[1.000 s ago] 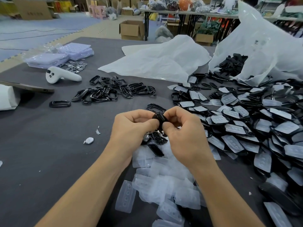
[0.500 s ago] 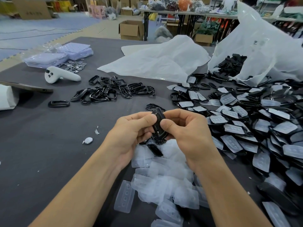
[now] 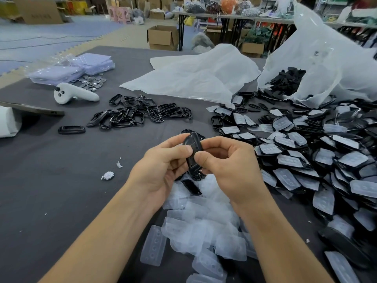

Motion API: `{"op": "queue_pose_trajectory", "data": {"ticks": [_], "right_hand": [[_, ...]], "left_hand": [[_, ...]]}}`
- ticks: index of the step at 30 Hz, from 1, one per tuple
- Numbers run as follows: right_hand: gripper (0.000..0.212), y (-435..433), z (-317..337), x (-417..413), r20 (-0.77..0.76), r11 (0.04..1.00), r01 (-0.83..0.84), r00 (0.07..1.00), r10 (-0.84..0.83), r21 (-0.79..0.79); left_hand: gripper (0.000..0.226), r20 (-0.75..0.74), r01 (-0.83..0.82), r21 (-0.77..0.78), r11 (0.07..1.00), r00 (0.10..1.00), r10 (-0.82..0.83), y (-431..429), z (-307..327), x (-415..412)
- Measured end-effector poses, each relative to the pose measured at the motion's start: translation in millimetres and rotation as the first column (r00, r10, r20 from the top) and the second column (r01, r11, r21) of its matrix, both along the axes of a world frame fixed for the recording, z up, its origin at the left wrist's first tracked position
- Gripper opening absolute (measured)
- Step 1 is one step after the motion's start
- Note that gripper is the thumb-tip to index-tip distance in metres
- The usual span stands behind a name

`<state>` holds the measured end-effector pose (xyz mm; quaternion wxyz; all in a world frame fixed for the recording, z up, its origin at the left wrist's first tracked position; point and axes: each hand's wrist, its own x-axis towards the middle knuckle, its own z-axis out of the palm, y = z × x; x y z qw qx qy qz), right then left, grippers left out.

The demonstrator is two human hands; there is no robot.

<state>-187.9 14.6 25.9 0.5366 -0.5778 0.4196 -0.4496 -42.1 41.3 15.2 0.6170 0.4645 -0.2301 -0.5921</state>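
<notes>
Shell [image 3: 192,149] upright now — between hands [image 3: 163,168] [image 3: 228,166]

Two bare hands at frame centre: left hand [image 3: 161,174], right hand [image 3: 232,172]. Fingers [image 3: 216,140] uncovered, thumbnail short and plain. Left forearm [image 3: 102,237] and right forearm [image 3: 283,237] bare down to the lower frame edge. Skin creases at both wrists, knuckle folds visible.

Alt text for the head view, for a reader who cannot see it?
The left hand and right hand pinch a black key-fob shell above a grey table. Clear button pads lie piled beneath them; a heap of black shells spreads to the right.
</notes>
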Motion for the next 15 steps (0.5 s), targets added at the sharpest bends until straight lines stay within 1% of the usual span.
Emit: {"op": "queue_pose_trajectory", "data": {"ticks": [2, 3, 4, 5, 6, 7, 8, 9, 10, 12, 14, 15], "right_hand": [[0.017, 0.7, 1.3, 0.2, 0.098, 0.998, -0.025, 0.995, 0.020, 0.053], [0.017, 1.4, 1.9, 0.4, 0.141, 0.997, -0.040, 0.990, 0.030, 0.070], [0.018, 2.0, 2.5, 0.9, 0.172, 0.996, -0.045, 0.985, 0.031, 0.078], [0.020, 2.9, 3.0, 1.4, 0.185, 0.997, -0.031, 0.983, 0.017, 0.073], [0.022, 3.3, 2.8, 2.1, 0.166, 0.999, 0.010, 0.986, -0.017, 0.046], [0.024, 3.4, 1.6, 1.8, 0.101, 0.997, 0.079, 0.992, -0.077, -0.017], [0.025, 3.1, 0.0, 1.3, 0.006, 0.981, 0.156, 0.988, -0.156, -0.116], [0.024, 3.0, -1.6, 0.6, -0.089, 0.949, 0.211, 0.967, -0.237, -0.235], [0.023, 3.3, -2.8, 0.0, -0.160, 0.908, 0.227, 0.941, -0.297, -0.351], [0.025, 5.9, -4.9, 0.3, -0.258, 0.843, 0.169, 0.905, -0.338, -0.511], [0.027, 8.3, -8.7, 2.6, -0.360, 0.807, 0.086, 0.864, -0.353, -0.585], [0.027, 9.2, -9.7, 4.0, -0.397, 0.796, 0.062, 0.842, -0.366, -0.602]], "left_hand": [[0.047, -0.051, 0.014, -0.041, 0.999, 0.999, -0.016, 0.9, 0.4, 1.5], [0.048, -0.062, 0.019, -0.061, 0.998, 0.998, -0.023, 1.3, 0.2, 2.0], [0.045, -0.057, 0.020, -0.077, 0.997, 0.998, -0.024, 1.4, -0.1, 1.6], [0.038, -0.016, 0.009, -0.081, 0.997, 1.000, -0.011, 1.3, -1.2, 0.7], [0.026, 0.071, -0.017, -0.077, 0.997, 0.997, 0.023, 1.1, -2.6, -0.3], [0.016, 0.183, -0.059, -0.075, 0.995, 0.981, 0.072, 0.8, -4.1, -1.2], [0.011, 0.268, -0.093, -0.081, 0.992, 0.957, 0.112, 0.9, -5.7, -1.9], [0.007, 0.303, -0.100, -0.083, 0.992, 0.945, 0.121, 0.6, -7.3, -2.4], [0.006, 0.302, -0.077, -0.078, 0.994, 0.948, 0.097, 1.1, -7.4, -3.3], [0.015, 0.272, 0.009, -0.074, 0.997, 0.962, 0.012, 1.9, -7.1, -5.0], [0.019, 0.248, 0.051, -0.095, 0.994, 0.968, -0.025, 2.2, -6.8, -6.6], [0.019, 0.226, 0.044, -0.102, 0.994, 0.974, -0.020, 1.7, -6.8, -7.0]]}}
